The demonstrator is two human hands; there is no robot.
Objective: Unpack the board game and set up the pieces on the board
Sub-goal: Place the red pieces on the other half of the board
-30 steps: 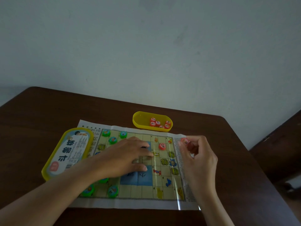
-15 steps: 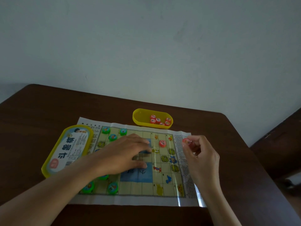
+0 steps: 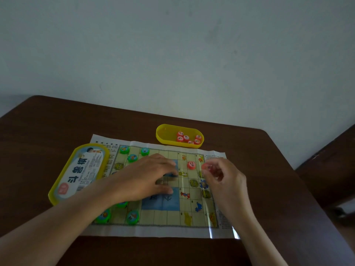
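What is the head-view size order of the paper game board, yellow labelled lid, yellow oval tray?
Paper game board
Yellow labelled lid
Yellow oval tray
Lid is nearer, so that pair is unsure.

**Fourteen pieces counted**

Six round green plastic pieces [image 3: 132, 158] sit visible on one printed paper board [image 3: 153, 230]. Eight round red plastic pieces [image 3: 191, 165]: six in one yellow oval plastic tray [image 3: 164, 132], one on the board, one in the right hand [image 3: 225, 179]. One yellow labelled lid [image 3: 82, 169].
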